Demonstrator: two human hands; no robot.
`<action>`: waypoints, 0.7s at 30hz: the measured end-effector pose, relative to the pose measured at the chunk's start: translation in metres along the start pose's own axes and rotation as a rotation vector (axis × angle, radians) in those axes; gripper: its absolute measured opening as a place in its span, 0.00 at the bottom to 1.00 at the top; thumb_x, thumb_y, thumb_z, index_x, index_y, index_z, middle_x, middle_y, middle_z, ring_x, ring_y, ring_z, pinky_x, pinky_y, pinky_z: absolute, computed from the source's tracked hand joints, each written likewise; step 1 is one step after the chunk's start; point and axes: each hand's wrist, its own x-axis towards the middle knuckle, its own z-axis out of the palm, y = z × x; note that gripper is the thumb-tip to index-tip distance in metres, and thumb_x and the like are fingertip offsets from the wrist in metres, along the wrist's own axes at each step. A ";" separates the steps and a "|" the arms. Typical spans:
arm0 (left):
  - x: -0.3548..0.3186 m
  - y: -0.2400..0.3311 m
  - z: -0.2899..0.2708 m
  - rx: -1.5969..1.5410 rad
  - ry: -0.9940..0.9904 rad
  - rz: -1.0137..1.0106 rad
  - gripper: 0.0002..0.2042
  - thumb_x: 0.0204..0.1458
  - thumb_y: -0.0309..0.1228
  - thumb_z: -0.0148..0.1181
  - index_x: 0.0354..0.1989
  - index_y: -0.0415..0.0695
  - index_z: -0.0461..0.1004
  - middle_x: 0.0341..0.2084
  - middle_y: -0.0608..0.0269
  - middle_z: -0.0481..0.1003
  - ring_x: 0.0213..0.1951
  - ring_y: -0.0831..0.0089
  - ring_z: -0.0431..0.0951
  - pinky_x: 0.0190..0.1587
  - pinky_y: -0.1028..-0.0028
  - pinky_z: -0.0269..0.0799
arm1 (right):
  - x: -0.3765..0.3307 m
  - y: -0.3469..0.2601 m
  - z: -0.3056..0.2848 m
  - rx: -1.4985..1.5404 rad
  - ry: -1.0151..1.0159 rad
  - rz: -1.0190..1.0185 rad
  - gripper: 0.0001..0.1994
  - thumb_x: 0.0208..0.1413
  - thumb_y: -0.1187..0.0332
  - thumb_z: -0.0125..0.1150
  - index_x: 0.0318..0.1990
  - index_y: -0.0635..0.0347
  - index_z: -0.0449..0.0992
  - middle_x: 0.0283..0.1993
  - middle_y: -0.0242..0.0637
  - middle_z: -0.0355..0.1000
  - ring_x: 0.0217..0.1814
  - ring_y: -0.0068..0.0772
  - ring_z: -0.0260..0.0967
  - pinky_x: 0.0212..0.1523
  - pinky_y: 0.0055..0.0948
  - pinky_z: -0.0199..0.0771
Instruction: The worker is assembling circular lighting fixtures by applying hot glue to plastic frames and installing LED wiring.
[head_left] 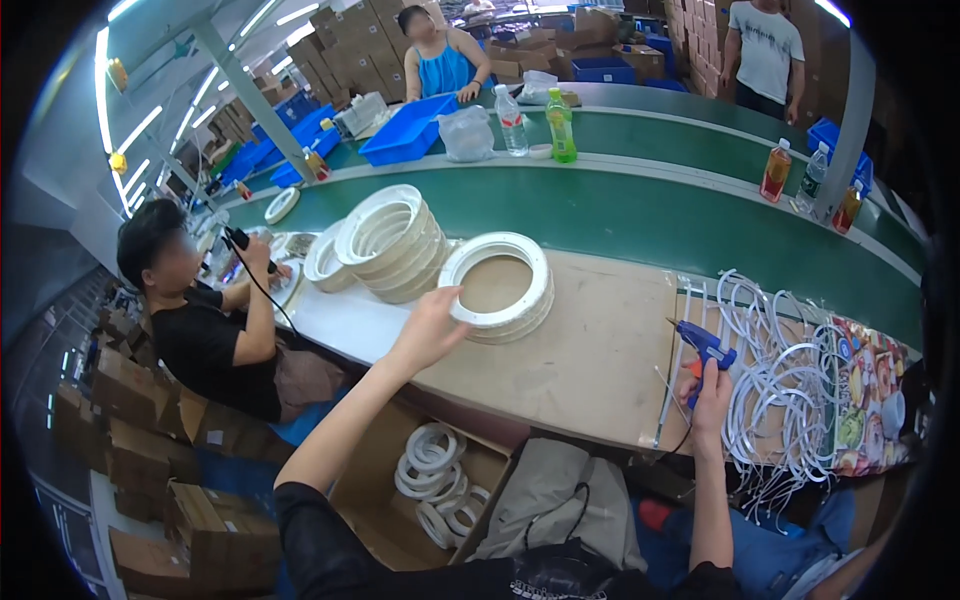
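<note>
Left hand parted at the rim of a short stack of flat white rings on the tan cardboard-topped counter, I grip a blue plastic glue gun in my right hand, nozzle well clear. 2 other white ring stacks look possibly finished, though I cannot tell; tangled white curved strips on my right seem unused, so work likely remains.

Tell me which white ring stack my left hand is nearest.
The rightmost stack of white rings: your left hand is at its rim, while the tall stack and the leftmost stack stand farther left.
</note>
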 end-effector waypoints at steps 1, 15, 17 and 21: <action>0.002 0.012 0.008 0.098 -0.062 0.091 0.24 0.46 0.29 0.66 0.53 0.37 0.70 0.47 0.44 0.73 0.55 0.54 0.71 0.57 0.61 0.66 | 0.003 0.002 -0.003 -0.009 -0.008 -0.007 0.17 0.70 0.57 0.44 0.43 0.64 0.71 0.36 0.36 0.75 0.19 0.17 0.65 0.17 0.18 0.63; 0.025 0.009 -0.004 -0.050 -0.246 0.022 0.22 0.42 0.30 0.70 0.46 0.37 0.72 0.40 0.50 0.74 0.46 0.53 0.74 0.48 0.62 0.70 | 0.002 -0.064 0.005 0.321 -0.163 0.308 0.19 0.70 0.58 0.42 0.40 0.65 0.73 0.32 0.35 0.74 0.18 0.18 0.65 0.16 0.18 0.64; 0.032 0.022 -0.012 -0.110 -0.217 -0.016 0.22 0.43 0.30 0.70 0.47 0.37 0.72 0.40 0.50 0.74 0.45 0.53 0.74 0.46 0.62 0.71 | 0.004 -0.057 0.003 0.326 -0.180 0.299 0.18 0.70 0.58 0.42 0.40 0.65 0.72 0.32 0.35 0.74 0.18 0.18 0.66 0.16 0.18 0.64; 0.043 0.069 -0.034 -0.232 -0.080 0.077 0.24 0.45 0.28 0.66 0.52 0.37 0.69 0.39 0.51 0.73 0.42 0.60 0.75 0.43 0.69 0.72 | 0.003 -0.056 0.006 0.343 -0.142 0.272 0.18 0.70 0.58 0.42 0.42 0.65 0.71 0.36 0.36 0.75 0.18 0.18 0.66 0.16 0.18 0.63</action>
